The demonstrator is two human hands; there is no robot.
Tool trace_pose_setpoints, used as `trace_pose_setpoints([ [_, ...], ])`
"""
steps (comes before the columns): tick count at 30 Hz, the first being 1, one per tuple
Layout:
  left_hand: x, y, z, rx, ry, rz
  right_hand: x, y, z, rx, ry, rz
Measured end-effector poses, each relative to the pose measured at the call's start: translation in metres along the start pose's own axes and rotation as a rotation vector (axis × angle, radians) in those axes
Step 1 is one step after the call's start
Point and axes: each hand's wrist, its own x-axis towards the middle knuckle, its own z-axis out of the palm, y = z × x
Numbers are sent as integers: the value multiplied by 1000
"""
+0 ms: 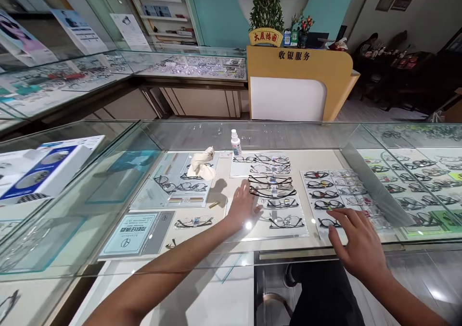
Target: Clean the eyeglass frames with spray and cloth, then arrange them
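Note:
My left hand (243,205) reaches over the glass counter with its fingertips at the left end of two dark-rimmed eyeglasses (272,191). Its thumb stands apart from the fingers, and I cannot tell whether they touch the frames. More eyeglasses (287,221) lie in a column on a white sheet below and behind these. Farther right, my right hand (359,242) is open, fingers spread, above the counter's front edge. Nearest to it is a dark pair of eyeglasses (329,223), at the bottom of a tray (310,220) with several pairs in two columns.
A beige cloth (202,165) and a white spray bottle (236,143) stand left of centre. Below lie a teal-and-grey card (133,234) and loose eyeglasses (194,222). A blue-and-white box (43,169) sits at left. Beyond the glass counter (216,130) is a yellow cashier desk (299,66).

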Motion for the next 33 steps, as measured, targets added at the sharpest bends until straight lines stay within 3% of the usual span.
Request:
trace_pose_setpoints([
  [2,-31,10,3,10,1,12,1,0,1,-1,4,-1],
  [6,-93,28,5,-6,-125,40,2,1,0,-23,-5,5],
  [9,-144,42,-7,-86,-188,121,3,0,-1,-37,-9,9],
  [12,-189,61,-48,-150,-279,169,4,-1,-2,-25,-5,15],
  [15,-202,87,-116,-165,-361,192,4,-1,-2,-17,-16,31],
  [16,-196,95,-139,-156,-359,182,4,-1,-2,-12,-20,39],
  [18,-168,109,-177,-111,-182,162,4,-1,-1,4,-27,58],
  [20,-124,113,-198,-15,17,195,4,-1,-1,20,-28,70],
  [22,-73,108,-202,79,100,265,4,0,-1,27,-24,76],
  [26,6,89,-195,164,-32,251,4,1,0,41,3,75],
  [29,34,82,-196,213,-72,239,4,2,2,47,27,70],
  [33,47,83,-198,277,-75,251,4,2,3,54,42,69],
])
